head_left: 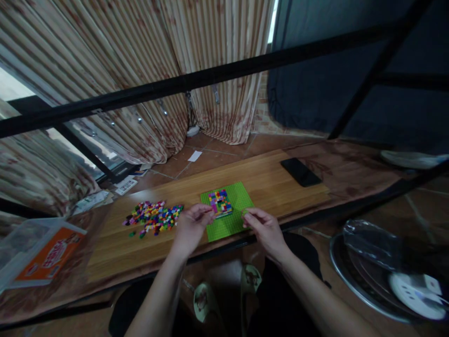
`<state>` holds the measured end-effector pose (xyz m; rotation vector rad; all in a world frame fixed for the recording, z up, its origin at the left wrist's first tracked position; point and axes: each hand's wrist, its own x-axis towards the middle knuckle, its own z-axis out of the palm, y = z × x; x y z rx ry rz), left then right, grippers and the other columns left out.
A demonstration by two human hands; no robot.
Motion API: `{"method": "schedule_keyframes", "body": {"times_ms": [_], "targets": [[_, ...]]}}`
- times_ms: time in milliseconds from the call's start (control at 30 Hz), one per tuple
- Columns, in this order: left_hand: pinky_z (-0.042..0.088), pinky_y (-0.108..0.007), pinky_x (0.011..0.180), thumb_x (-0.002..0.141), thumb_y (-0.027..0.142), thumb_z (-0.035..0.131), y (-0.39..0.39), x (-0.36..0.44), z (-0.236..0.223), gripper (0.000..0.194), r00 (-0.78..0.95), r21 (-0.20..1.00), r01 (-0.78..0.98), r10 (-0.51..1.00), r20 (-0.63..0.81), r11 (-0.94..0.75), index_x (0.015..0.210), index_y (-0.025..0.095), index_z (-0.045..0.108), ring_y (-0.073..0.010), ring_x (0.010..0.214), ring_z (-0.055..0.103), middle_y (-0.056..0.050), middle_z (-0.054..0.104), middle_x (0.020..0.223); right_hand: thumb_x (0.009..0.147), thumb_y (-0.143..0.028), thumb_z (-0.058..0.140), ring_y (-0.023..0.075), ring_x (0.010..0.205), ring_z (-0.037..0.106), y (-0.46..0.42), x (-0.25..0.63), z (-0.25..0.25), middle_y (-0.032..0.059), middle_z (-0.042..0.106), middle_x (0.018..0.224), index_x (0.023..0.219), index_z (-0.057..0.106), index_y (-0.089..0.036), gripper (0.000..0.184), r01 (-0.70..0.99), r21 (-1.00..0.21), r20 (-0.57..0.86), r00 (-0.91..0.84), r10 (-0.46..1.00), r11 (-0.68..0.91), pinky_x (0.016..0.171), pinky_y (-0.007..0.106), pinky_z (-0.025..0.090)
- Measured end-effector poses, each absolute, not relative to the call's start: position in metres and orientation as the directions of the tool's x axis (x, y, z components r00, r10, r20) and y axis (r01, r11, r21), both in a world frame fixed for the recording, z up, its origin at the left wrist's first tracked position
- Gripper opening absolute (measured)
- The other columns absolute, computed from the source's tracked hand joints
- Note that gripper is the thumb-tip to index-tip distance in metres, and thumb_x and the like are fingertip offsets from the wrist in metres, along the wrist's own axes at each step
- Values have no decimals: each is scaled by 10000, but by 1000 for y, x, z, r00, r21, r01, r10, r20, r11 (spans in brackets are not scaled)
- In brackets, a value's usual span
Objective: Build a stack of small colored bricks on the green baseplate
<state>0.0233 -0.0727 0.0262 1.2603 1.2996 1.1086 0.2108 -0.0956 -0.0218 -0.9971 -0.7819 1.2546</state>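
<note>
A bright green studded baseplate (238,196) lies on the wooden board. On it stands a low square build of many-coloured toy bricks (221,200), with a dark gap near its middle. My left hand (191,227) is at the build's near left corner, thumb and fingers pinched together; whatever they hold, if anything, is hidden. Over the right part of the baseplate, my right hand (264,229) pinches what looks like a small green brick (244,212) between thumb and forefinger, apart from the build.
A loose heap of coloured bricks (154,216) spreads across the board (122,252) at left. Beyond it stands a clear tub with an orange label (49,255). A black phone (300,172) lies at the right. A dark metal bar (168,86) crosses ahead.
</note>
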Motion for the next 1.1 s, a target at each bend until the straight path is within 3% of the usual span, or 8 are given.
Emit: {"method": "schedule_keyframes", "body": {"times_ms": [100, 233, 467, 600, 700, 833, 967, 1100], "targets": [[518, -263, 732, 756, 227, 664, -46, 25, 19, 80, 57, 926, 353, 991, 120, -132, 815, 179, 687, -152, 754, 675, -28, 724, 802, 602, -414, 802, 109, 550, 531, -97, 216, -30, -16, 629, 608, 755, 728, -204, 270, -405, -913, -123, 178, 976, -41, 559, 257, 453], [523, -288, 755, 803, 211, 598, -25, 30, 17, 153, 148, 782, 575, 971, 189, -240, 930, 198, 683, -180, 810, 691, -49, 737, 873, 577, -432, 817, 110, 557, 529, -97, 222, -40, -5, 640, 621, 735, 734, -197, 296, -397, -915, -155, 181, 971, -71, 551, 251, 454], [510, -285, 799, 808, 194, 571, -16, 37, 13, 219, 189, 714, 646, 963, 194, -271, 994, 217, 685, -174, 856, 684, -45, 737, 949, 572, -471, 816, 113, 543, 533, -85, 231, -49, 7, 658, 637, 742, 724, -194, 338, -364, -929, -144, 170, 975, -74, 527, 252, 467], [500, -274, 757, 748, 209, 629, -24, 34, 12, 182, 32, 887, 447, 993, 116, -118, 910, 189, 711, -166, 790, 665, -40, 731, 858, 603, -468, 800, 114, 541, 549, -73, 231, -46, 5, 661, 644, 765, 712, -193, 331, -378, -925, -108, 147, 983, -45, 536, 259, 483], [485, -215, 678, 671, 183, 680, -40, 30, 15, 177, -112, 997, 18, 991, -77, 79, 844, 160, 705, -114, 695, 618, -10, 691, 747, 631, -451, 788, 115, 544, 557, -66, 229, -41, -5, 649, 635, 782, 706, -195, 308, -380, -925, -47, 118, 992, 1, 547, 265, 492], [425, -156, 506, 628, 153, 654, -65, 32, 19, 146, -20, 811, -476, 918, -396, 340, 768, 116, 672, -69, 593, 541, -10, 623, 709, 651, -419, 784, 111, 555, 557, -63, 222, -33, -10, 651, 639, 785, 726, -207, 257, -315, -947, 18, 121, 993, 56, 551, 258, 482], [281, -119, 378, 694, 262, 666, -77, 46, 26, 163, 140, 679, -552, 857, -496, 483, 714, 105, 625, -30, 497, 428, -5, 551, 671, 705, -373, 756, 141, 720, 614, -68, 211, -25, 14, 696, 799, 823, 750, -242, 176, -246, -949, 169, 131, 977, 197, 661, 278, 501], [194, -114, 366, 669, 362, 767, -79, 62, 34, 305, 184, 760, -419, 866, -465, 498, 791, 115, 636, 0, 454, 328, 40, 483, 639, 754, -329, 727, 170, 866, 630, -73, 201, -21, 29, 699, 896, 872, 754, -264, 138, -184, -937, 283, 102, 954, 298, 766, 311, 509]]}}
